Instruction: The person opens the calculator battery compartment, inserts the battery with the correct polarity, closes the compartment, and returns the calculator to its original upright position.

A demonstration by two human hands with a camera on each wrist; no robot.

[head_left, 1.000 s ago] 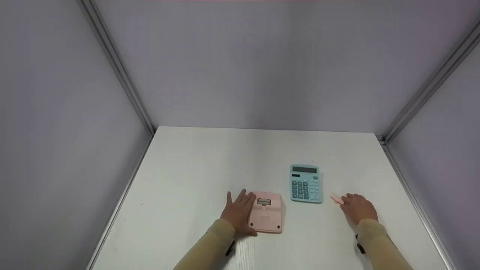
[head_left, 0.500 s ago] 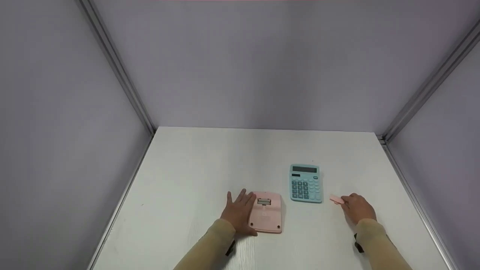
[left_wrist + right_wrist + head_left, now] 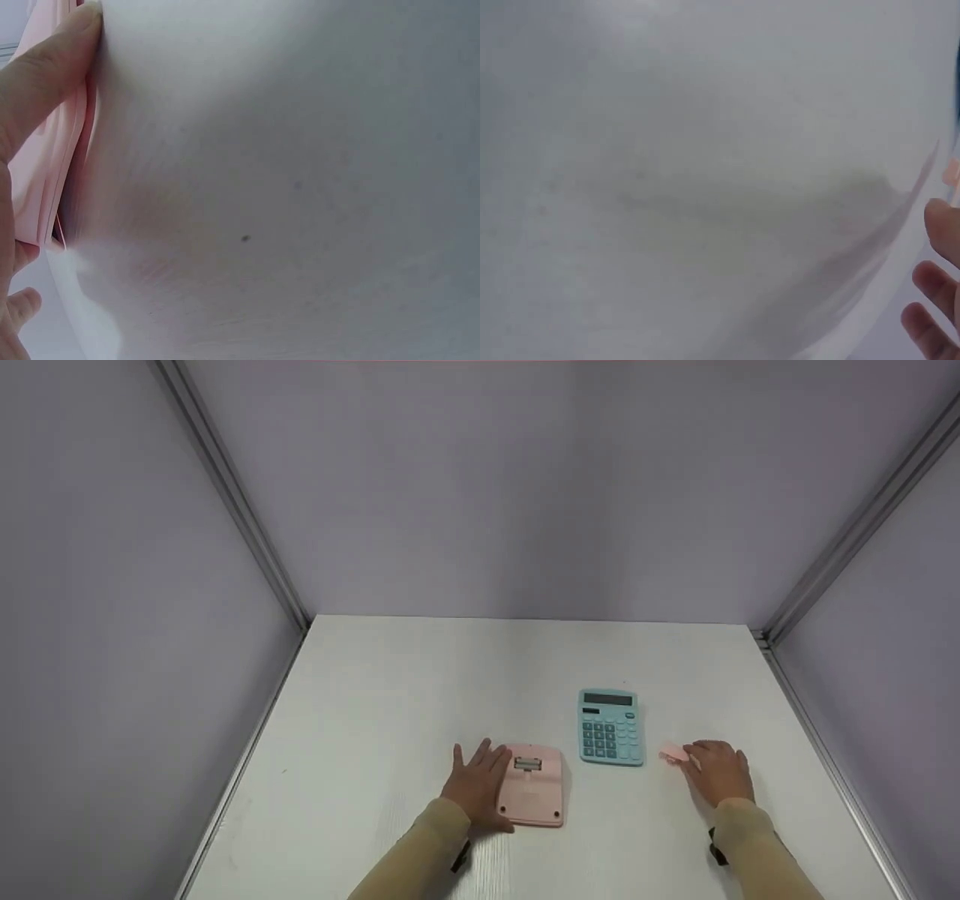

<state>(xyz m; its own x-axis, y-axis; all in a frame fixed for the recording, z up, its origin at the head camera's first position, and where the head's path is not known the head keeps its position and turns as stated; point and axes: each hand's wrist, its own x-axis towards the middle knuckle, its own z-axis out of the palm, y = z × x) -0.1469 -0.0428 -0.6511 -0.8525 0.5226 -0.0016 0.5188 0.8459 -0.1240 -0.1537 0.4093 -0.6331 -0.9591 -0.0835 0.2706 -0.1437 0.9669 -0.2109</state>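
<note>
A pink calculator (image 3: 530, 795) lies face down with its battery compartment (image 3: 527, 763) uncovered and a battery showing inside. My left hand (image 3: 475, 787) rests against its left side, fingers spread and fairly straight; in the left wrist view the thumb (image 3: 52, 67) lies along the pink edge. To the right, my right hand (image 3: 718, 771) pinches a small pink battery cover (image 3: 673, 754) between thumb and fingertips, low over the table. Only a sliver of that cover (image 3: 952, 172) shows in the right wrist view, beside the thumb. A blue calculator (image 3: 610, 727) lies face up between the hands.
The white table (image 3: 360, 697) is bounded by grey panels at the back and both sides. Metal rails (image 3: 247, 510) run along the panel corners. A small dark speck (image 3: 245, 238) marks the tabletop in the left wrist view.
My right hand has turned the pink cover slightly and its fingers have shifted on it. The left hand and both calculators stay where they were.
</note>
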